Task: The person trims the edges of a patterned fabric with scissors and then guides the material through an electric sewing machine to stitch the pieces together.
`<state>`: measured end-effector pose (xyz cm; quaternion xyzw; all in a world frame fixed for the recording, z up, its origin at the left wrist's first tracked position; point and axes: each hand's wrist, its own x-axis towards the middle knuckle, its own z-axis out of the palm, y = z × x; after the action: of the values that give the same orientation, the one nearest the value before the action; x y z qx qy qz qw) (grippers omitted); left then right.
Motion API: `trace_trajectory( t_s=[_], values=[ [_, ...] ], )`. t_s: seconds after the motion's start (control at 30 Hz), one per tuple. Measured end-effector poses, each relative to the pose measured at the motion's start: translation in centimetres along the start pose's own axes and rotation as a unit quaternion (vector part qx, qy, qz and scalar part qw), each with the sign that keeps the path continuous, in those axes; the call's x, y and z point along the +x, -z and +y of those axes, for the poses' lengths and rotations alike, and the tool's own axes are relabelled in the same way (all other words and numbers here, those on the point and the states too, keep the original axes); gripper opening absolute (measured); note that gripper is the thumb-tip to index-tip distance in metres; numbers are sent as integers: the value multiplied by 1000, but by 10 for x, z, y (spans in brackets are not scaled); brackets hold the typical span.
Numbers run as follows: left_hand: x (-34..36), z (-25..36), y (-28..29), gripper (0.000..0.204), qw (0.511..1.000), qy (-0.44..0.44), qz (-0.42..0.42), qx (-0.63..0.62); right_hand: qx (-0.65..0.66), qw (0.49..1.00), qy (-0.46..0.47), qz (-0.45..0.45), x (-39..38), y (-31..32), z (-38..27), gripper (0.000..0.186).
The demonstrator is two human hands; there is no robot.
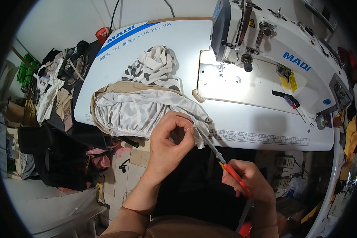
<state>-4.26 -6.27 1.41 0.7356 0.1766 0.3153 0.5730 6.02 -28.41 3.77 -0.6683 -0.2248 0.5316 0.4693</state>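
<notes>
My left hand pinches the edge of a gathered white fabric piece with grey spots and a beige layer beneath it. My right hand grips a pair of scissors with orange handles. Their blades point up and left, meeting the cloth edge right beside my left fingertips. Whether the blades are parted I cannot make out. Behind the gathered piece, the white cloth with dark spots lies crumpled on the table.
A white sewing machine stands at the right on the white table, its lamp lit over the needle plate. A screwdriver and tweezers lie near its base. Piled clothes fill the left side, beside a black chair.
</notes>
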Motion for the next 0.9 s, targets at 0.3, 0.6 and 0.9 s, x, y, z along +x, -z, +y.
trace_trajectory(
  t_s=[0.3,0.6,0.9],
  values=[
    [-1,3,15,8,974,105,-20,-198,-213,923,140,288,-20,20,5,40],
    [-1,4,30,5,966,132,15,-223,-550,624,-8,555,-31,120,14,39],
    [-5,3,30,5,973,120,-5,-199,-350,782,381,348,39,27,-26,26]
  ],
)
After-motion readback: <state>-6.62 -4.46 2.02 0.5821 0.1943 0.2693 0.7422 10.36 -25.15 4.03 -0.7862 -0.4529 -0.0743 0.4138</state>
